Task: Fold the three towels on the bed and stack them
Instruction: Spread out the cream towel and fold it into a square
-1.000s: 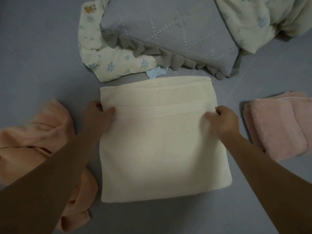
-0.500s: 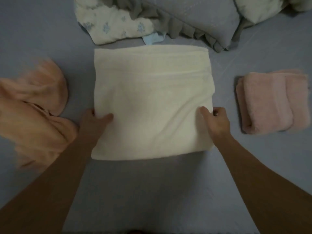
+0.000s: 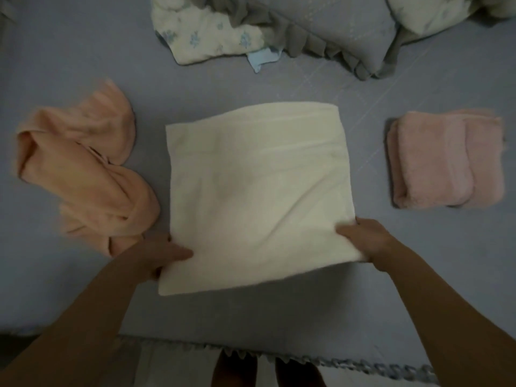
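A cream towel (image 3: 257,191), folded into a rough square, lies flat in the middle of the grey-blue bed (image 3: 279,311). My left hand (image 3: 157,254) grips its near left corner, thumb on top. My right hand (image 3: 365,238) pinches its near right corner, which is lifted slightly. A peach towel (image 3: 83,169) lies crumpled and unfolded to the left, close to my left hand. On the right rests a pink towel (image 3: 444,160), folded into a compact rectangle and apart from the cream one.
A grey quilted pillow with a ruffled edge (image 3: 329,29) and floral cream bedding (image 3: 206,37) lie at the far side. The bed's fringed near edge (image 3: 307,356) runs along the bottom, with my feet just below it.
Both hands slid down the cream towel's sides, from the far half to the near corners. The view also shifted back, bringing the bed's near edge into sight.
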{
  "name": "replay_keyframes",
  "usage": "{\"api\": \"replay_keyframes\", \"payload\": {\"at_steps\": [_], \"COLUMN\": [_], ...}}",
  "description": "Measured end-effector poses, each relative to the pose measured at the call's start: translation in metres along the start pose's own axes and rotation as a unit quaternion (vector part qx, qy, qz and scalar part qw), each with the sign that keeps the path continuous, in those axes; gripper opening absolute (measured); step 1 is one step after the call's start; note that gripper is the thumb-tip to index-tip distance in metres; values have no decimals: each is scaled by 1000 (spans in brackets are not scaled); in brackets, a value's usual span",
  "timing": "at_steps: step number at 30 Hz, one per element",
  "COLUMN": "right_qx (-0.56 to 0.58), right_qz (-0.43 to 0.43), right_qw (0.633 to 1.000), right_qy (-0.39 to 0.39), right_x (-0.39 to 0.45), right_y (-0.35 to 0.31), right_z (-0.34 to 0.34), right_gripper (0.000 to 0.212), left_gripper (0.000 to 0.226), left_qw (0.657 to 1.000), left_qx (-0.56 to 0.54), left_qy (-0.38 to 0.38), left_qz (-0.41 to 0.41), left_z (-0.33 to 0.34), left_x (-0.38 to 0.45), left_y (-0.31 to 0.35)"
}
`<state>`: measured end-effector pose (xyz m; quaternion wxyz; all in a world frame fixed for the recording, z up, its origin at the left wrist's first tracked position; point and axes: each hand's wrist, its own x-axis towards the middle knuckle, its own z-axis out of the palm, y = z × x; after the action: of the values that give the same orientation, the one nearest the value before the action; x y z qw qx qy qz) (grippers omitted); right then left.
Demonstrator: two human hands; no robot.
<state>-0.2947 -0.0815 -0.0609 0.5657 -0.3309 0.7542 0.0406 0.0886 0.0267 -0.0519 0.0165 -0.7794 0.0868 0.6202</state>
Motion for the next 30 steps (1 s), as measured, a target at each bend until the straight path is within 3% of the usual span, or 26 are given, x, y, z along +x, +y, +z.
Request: {"api": "replay_keyframes", "payload": {"at_steps": [2, 4, 7, 10, 11, 14, 17, 19, 21, 24, 26, 30], "right_qx": [-2, 7, 108, 198, 203, 170, 27, -33, -45, -41, -64, -47], "right_qz": [80, 111, 90, 59, 49, 17, -94, -170, -195, -144, -125, -178], "right_qw": [992, 976, 963, 968, 971, 985, 990, 976, 972, 979, 974, 963], "right_qy": [-96, -186, -229, -145, -114, -32, 99, 133, 124, 140, 178, 199], "right_x": [-19, -32, -38, -28, -18, 0, 17, 20, 26, 37, 39, 25], "right_y": [7, 10, -8, -51, -64, -97, -109, -111, -107, -99, -93, -78], "right_z": [-18, -36, -55, -56, -54, -40, -21, -7, 2, 5, 6, 10], "right_gripper": [28, 39, 43, 8, 8, 17, 42, 51, 66, 77, 64, 31], "left_gripper": [39, 44, 32, 14, 14, 13, 17, 35, 57, 81, 90, 76], "left_qw": [996, 993, 991, 966, 961, 966, 952, 941, 936, 932, 943, 968], "left_qx": [7, -30, -118, -248, -256, -188, -106, -49, -50, -47, -66, -58], "left_qy": [-78, -112, -51, 38, 66, 121, 192, 219, 222, 250, 239, 160], "left_qz": [-47, -37, 25, 67, 79, 132, 216, 253, 268, 260, 224, 184], "left_z": [-7, -20, -42, -55, -56, -48, -42, -39, -38, -43, -46, -44], "left_x": [-19, -33, -45, -41, -36, -16, 9, 23, 34, 45, 46, 43], "left_y": [-13, -18, -6, 27, 40, 72, 83, 84, 86, 86, 83, 65]}}
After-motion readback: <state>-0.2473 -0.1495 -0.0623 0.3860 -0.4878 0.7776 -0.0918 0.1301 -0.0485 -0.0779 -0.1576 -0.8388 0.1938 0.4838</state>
